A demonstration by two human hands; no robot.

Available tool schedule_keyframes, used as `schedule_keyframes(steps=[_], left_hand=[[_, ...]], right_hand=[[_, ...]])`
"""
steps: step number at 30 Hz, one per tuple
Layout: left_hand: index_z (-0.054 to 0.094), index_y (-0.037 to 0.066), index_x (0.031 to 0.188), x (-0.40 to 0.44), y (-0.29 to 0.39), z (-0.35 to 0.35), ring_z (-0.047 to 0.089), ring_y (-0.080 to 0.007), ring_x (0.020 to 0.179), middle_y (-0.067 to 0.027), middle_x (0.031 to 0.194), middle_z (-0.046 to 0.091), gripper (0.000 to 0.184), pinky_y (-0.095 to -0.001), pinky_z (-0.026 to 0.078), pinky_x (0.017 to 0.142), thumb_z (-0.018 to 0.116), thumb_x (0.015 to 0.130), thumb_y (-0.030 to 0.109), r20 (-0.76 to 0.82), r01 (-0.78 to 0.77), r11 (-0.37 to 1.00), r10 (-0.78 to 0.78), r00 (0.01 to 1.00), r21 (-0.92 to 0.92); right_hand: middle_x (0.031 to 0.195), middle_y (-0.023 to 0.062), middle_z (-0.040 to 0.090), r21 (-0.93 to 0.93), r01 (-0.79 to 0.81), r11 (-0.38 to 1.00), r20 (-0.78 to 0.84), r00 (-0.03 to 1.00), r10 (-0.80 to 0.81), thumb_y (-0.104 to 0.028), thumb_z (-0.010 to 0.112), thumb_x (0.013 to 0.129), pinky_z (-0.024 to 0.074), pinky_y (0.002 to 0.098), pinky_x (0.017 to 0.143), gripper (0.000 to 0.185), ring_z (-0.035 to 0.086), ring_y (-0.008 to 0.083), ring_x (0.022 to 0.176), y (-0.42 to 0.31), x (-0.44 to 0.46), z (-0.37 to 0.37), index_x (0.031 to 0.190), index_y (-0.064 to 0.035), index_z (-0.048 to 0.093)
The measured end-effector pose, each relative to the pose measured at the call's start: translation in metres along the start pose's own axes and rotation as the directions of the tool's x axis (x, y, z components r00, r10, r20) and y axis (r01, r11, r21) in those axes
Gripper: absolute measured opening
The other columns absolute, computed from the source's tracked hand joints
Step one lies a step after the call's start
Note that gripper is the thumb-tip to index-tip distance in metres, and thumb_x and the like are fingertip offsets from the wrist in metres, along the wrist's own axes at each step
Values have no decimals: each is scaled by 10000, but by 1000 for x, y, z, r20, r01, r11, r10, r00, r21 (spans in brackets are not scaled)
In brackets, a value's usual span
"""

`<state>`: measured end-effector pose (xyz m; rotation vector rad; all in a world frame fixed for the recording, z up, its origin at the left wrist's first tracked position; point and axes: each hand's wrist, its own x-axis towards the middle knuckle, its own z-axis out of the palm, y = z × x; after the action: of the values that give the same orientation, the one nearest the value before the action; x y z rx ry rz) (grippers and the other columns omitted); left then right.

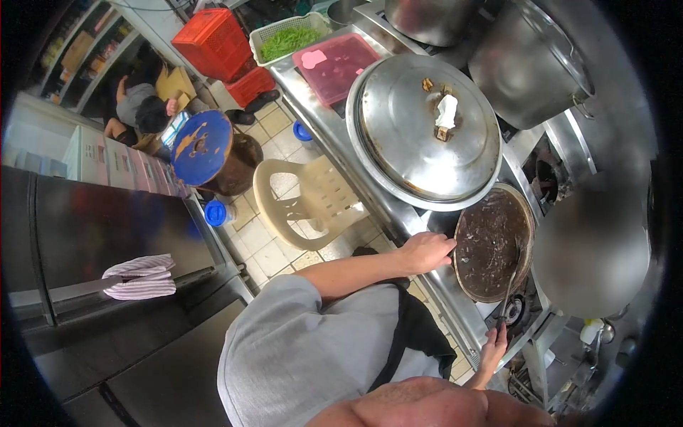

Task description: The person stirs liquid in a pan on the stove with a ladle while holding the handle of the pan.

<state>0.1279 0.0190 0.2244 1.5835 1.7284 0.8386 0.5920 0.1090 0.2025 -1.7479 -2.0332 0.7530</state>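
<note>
A wide round pan point(491, 245) of dark brown, wet-looking food stands on the stove, with pale bits on its surface. My left hand point(427, 252) is closed at the pan's near rim, its fingertips against the edge. On the pan's other side, my right hand point(492, 347) is wrapped round the handle of a long metal utensil point(509, 295). The far end of that utensil reaches into the brown food, so its head is hidden. Beside the pan, a large domed metal lid point(420, 135) covers a wide vessel.
Large steel pots point(530, 64) stand behind the lid. A pink-lidded box point(334, 67) and a basket of greens point(288, 44) are farther along. A beige plastic chair point(313, 199) and a blue-topped drum point(213, 153) are on the tiled floor. Another person point(142, 107) is low near the shelves.
</note>
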Motion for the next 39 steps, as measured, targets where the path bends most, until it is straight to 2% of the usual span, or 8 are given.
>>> schedule_keyframes(steps=[8,14,23,34,35,36,37,39], left_hand=[[617,27,1282,0,-1,-1,689,-423,1008,-194,1050,702,416,-526,551,877,704,953,265,16,-3,1000,3,1000,-13],[612,21,1296,-2,0,-2,688,-418,1029,-193,1072,703,434,-515,554,901,709,950,264,17,-2,1000,2,1000,-23],[623,21,1272,-1,-4,3,698,-412,1012,-196,1060,706,426,-511,560,893,724,938,264,-1,-9,1000,9,1000,-10],[627,50,1205,2,4,-8,687,-429,1007,-206,1058,704,349,-543,553,868,700,940,265,23,5,1000,-6,1000,21],[627,60,1186,4,-1,0,688,-423,1015,-203,1090,708,331,-544,556,866,697,941,271,32,14,998,-16,999,59],[628,77,1228,4,-1,-4,693,-417,1016,-195,1103,717,354,-537,562,869,671,962,305,55,-1,999,-1,998,35],[608,41,1135,2,3,-1,690,-436,990,-219,1055,712,329,-553,549,822,700,935,284,-8,-11,998,12,1000,69],[623,58,1154,4,20,-18,699,-429,966,-207,1068,718,331,-552,549,816,707,939,295,52,29,999,-31,998,44]], right_hand=[[841,61,679,65,-141,988,107,985,133,-189,598,1061,480,270,685,505,614,117,759,-59,-44,-5,1474,89,514],[1140,199,722,22,-110,994,196,975,103,-62,543,1013,544,312,814,516,679,182,886,-83,-57,-9,1489,120,467],[1102,242,743,-68,-132,989,238,961,145,-72,583,986,560,342,800,499,695,188,877,-123,-63,-13,1454,92,530],[1203,296,705,-198,110,974,204,977,-68,-117,628,970,538,442,961,460,705,408,1144,-151,-82,-20,1408,18,602],[1174,282,711,-325,-6,946,243,966,89,-115,622,962,536,447,947,473,702,418,1111,-158,-82,-23,1419,2,596],[1124,275,711,-182,212,960,172,968,-181,-120,622,955,534,458,901,482,699,421,1044,-139,-85,-19,1424,-13,595],[1053,284,706,-249,-22,968,251,964,87,-109,620,948,535,462,844,483,703,419,953,-170,-87,-28,1420,-11,594],[1081,277,707,-187,12,982,200,980,26,-73,635,945,553,388,835,469,726,337,910,-175,-92,-31,1409,-21,602]])
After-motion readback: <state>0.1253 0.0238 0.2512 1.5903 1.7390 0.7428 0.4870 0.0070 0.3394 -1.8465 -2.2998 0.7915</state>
